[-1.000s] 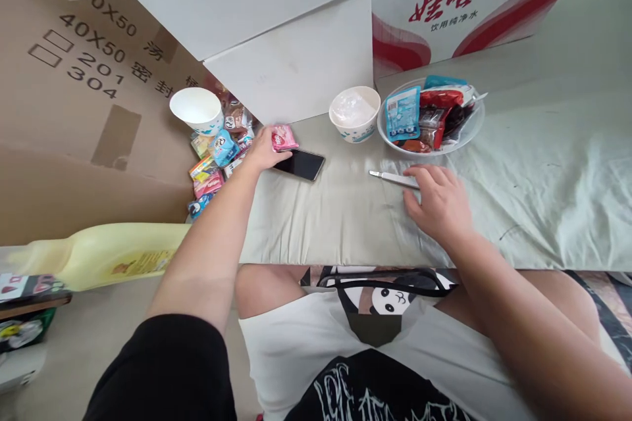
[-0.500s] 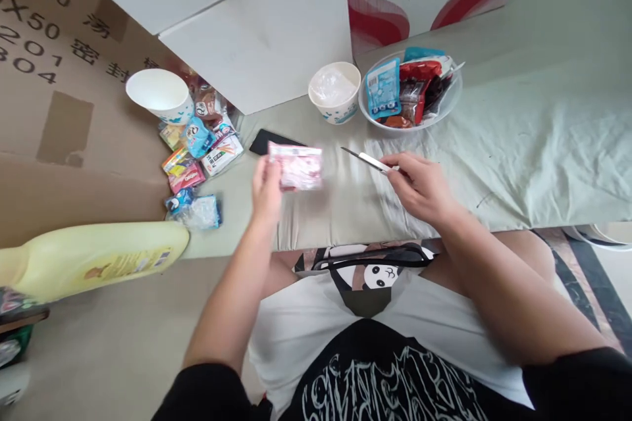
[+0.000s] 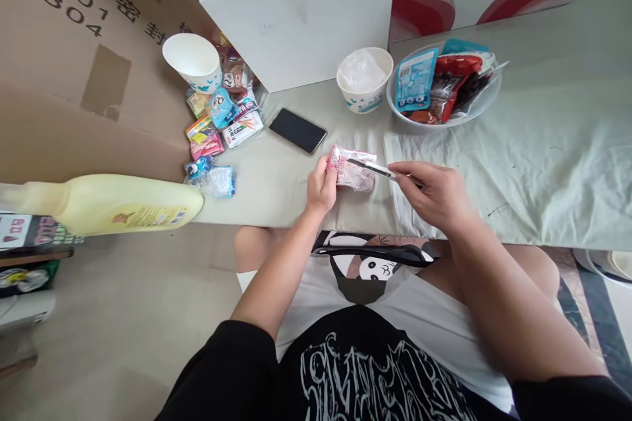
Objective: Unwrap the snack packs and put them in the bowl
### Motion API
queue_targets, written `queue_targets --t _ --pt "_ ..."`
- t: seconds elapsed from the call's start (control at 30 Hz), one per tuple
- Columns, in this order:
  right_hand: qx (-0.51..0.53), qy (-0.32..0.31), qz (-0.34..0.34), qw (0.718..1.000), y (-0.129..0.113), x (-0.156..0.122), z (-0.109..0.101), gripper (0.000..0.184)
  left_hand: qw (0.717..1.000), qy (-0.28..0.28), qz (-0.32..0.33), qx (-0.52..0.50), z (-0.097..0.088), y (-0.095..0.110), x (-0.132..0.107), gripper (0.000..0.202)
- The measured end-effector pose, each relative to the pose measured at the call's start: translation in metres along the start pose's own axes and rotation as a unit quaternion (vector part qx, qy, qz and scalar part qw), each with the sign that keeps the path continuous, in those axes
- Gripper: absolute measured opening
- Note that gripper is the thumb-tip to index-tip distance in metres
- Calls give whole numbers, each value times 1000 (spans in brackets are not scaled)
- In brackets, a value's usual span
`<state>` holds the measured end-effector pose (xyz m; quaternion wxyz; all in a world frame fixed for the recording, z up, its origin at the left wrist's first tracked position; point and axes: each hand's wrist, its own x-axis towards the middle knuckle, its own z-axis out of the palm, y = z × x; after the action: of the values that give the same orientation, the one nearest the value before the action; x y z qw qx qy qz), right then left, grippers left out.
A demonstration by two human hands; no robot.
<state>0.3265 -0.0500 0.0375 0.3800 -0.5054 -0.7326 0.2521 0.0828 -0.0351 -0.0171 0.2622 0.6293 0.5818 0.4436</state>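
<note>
My left hand (image 3: 322, 185) pinches the left edge of a small pink-and-white plastic packet (image 3: 356, 177), held over the cloth near its front edge. In my right hand (image 3: 432, 192) is a utility knife (image 3: 378, 170) with a white handle. Its dark blade points left and lies over the upper part of the packet; whether it touches the plastic I cannot tell. Behind the packet a black phone (image 3: 298, 130) rests flat. A paper cup (image 3: 364, 100) with crumpled clear plastic in it stands farther back, beside a clear bowl (image 3: 447, 122) full of blue and red snack packets.
At the left, a second paper cup (image 3: 197, 69) stands by a pile of small wrapped snacks (image 3: 222, 120). A yellow bottle (image 3: 133, 204) juts in below them. A brown carton (image 3: 54, 105), a white box (image 3: 306, 26) and a red-and-white carton (image 3: 424, 0) line the back.
My left hand has brought the packet rightward to the knife, uncovering the phone. The blade now overlaps the packet. The whole view has also shifted.
</note>
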Motion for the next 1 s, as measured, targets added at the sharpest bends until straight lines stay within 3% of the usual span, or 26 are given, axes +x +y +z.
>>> queue_targets --t 0.2,0.33,0.47,0.6,0.73,0.9,1.0 --pt "19 -39 -36 998 6 3 14 30 999 -1 -25 -39 3 -3 -1 59" --pt "29 -47 -31 998 8 8 12 28 995 -5 -57 -80 3 -4 -1 59" --pt "13 -60 -2 998 18 6 -6 25 993 1 -72 -95 4 -6 -1 59" --pt "-34 -75 62 995 45 1 -39 21 992 12 -80 -102 4 -4 -1 58" --pt "-40 -27 108 993 56 -2 -57 21 995 21 -69 -61 4 -1 0 56" --pt "-81 24 68 994 44 10 -31 21 990 126 24 63 3 -2 6 47" --pt "-135 74 41 987 37 17 -11 17 988 110 83 63 2 -1 6 55"
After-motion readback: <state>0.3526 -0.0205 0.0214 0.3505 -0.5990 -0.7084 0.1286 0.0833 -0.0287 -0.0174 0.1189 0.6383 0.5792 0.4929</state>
